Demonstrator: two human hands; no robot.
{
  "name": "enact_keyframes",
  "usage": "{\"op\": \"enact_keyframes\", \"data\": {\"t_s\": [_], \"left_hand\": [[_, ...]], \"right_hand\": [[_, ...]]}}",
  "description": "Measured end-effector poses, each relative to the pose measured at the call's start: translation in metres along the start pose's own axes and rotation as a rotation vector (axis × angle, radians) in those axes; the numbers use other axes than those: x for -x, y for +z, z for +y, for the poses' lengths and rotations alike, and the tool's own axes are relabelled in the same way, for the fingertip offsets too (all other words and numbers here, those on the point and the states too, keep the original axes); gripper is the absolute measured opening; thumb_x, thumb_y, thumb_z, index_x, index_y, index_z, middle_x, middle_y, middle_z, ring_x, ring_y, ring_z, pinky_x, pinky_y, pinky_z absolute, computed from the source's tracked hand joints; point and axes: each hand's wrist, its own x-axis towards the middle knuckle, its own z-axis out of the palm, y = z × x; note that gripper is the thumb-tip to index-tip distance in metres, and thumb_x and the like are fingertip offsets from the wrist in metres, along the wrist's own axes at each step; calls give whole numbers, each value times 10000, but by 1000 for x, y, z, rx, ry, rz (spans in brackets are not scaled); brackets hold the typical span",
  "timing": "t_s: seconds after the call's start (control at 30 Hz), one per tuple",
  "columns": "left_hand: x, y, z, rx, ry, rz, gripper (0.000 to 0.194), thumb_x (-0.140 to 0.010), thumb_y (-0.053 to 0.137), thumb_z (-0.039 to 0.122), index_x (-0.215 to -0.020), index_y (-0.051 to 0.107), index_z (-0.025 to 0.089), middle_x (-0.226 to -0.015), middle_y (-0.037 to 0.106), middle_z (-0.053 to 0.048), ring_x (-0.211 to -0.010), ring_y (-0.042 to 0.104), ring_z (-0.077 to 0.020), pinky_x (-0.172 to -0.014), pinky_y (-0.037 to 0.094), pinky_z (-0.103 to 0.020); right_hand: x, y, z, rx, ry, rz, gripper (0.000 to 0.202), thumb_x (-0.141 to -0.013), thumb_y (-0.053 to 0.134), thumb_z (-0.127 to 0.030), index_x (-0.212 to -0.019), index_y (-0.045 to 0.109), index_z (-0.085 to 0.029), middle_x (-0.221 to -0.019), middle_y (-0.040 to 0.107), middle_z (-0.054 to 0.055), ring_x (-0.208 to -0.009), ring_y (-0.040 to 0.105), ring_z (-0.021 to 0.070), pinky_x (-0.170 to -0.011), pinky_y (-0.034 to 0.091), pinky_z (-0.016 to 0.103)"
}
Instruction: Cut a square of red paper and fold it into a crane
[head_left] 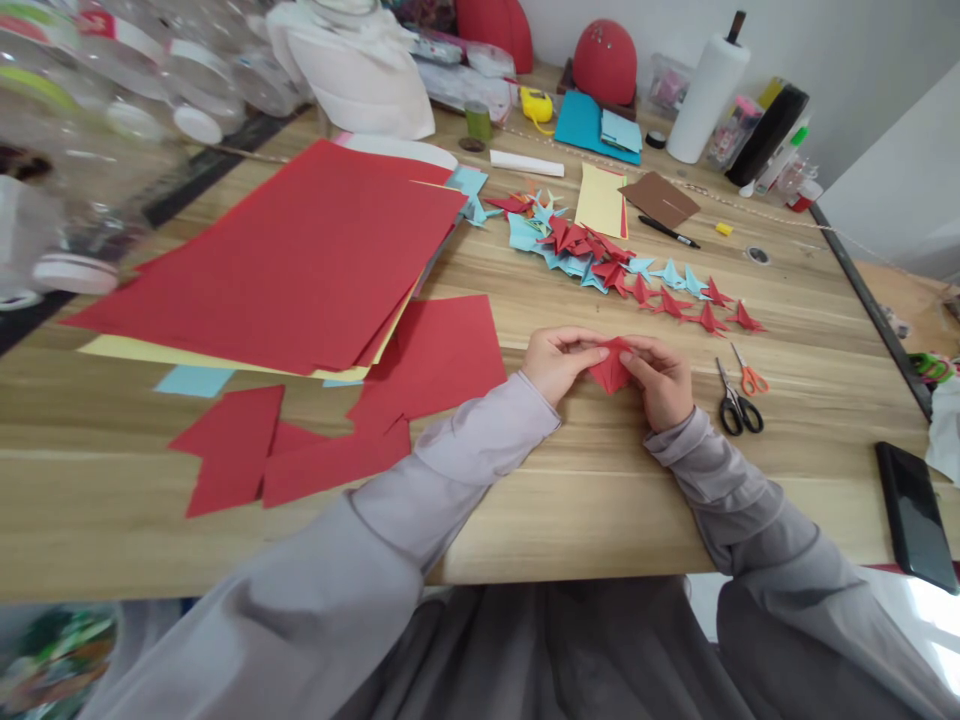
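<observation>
Pinching a folded red origami paper (611, 373) from its two sides, the left hand (555, 363) and right hand (663, 380) grip it over the wooden table (570, 520), probably to keep its creases aligned; the paper cranes (615, 275) lie farther back, perhaps leaving working room, with black-handled scissors (733, 396) near the right wrist

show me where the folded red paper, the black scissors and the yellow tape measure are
folded red paper (610, 371): head view, middle of its face
black scissors (734, 397): head view, where the handles meet
yellow tape measure (535, 103): head view, its case
</observation>
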Motion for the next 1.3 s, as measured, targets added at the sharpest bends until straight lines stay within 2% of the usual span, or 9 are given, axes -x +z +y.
{"op": "enact_keyframes", "data": {"t_s": [0.23,0.37,0.53,0.67,0.73,0.93,1.07,1.23,1.3], "left_hand": [[-1,-1,0,54,-42,-29,267,-428,806,214,-671,718,150,-624,677,-13,-556,598,-116,-544,503,-250],[0,0,1,64,-67,-24,263,-455,784,198,-705,719,150,-629,675,-13,-554,603,-128,-519,504,-261],[1,2,7,141,-111,-18,212,-434,771,160,-631,697,135,-625,672,-24,-552,610,-143,-518,514,-283],[1,3,9,164,-127,-14,167,-426,745,122,-579,680,124,-607,664,-31,-547,606,-148,-514,507,-286],[1,2,9,158,-124,-11,157,-446,729,122,-596,682,121,-610,662,-32,-556,607,-149,-527,509,-293],[1,2,4,157,-111,-88,225,-525,753,270,-683,691,123,-615,646,-19,-586,599,-143,-546,512,-292],[0,3,-1,20,-61,-78,305,-481,813,345,-651,688,125,-610,645,-12,-548,571,-112,-534,477,-256],[-2,1,-6,-58,5,-78,343,-465,825,368,-688,708,135,-653,677,-35,-593,594,-125,-603,485,-279],[-3,-1,-6,-102,42,-68,343,-463,827,362,-696,714,136,-660,684,-41,-599,597,-130,-622,488,-287]], "right_hand": [[-2,0,1,21,-77,39,107,-661,718,-257,-767,729,-259,-767,717,-25,-660,632,127,-609,511,265],[-3,-1,4,-15,-55,50,129,-654,728,-269,-782,726,-250,-732,711,-23,-634,626,127,-608,519,272],[-2,-1,6,-5,-33,38,189,-671,719,-312,-847,720,-242,-726,704,-14,-598,620,133,-564,527,282],[-2,-1,5,-8,-109,22,75,-674,718,-242,-745,734,-259,-796,729,-10,-734,660,155,-686,542,299],[-3,-2,5,15,-137,20,83,-683,708,-218,-741,738,-269,-790,732,-12,-749,665,157,-706,539,302],[-2,-2,1,107,-221,57,90,-699,687,-198,-731,735,-266,-756,731,-12,-716,666,154,-672,537,294],[1,2,-5,178,-265,54,40,-705,687,-221,-726,716,-238,-716,717,-5,-665,655,141,-623,530,278],[1,3,-7,111,-143,58,219,-677,718,-340,-846,654,-215,-647,687,-19,-556,619,118,-535,515,253],[0,2,-6,81,-98,72,260,-640,746,-361,-819,640,-204,-651,686,-18,-558,617,114,-535,516,246]]}}
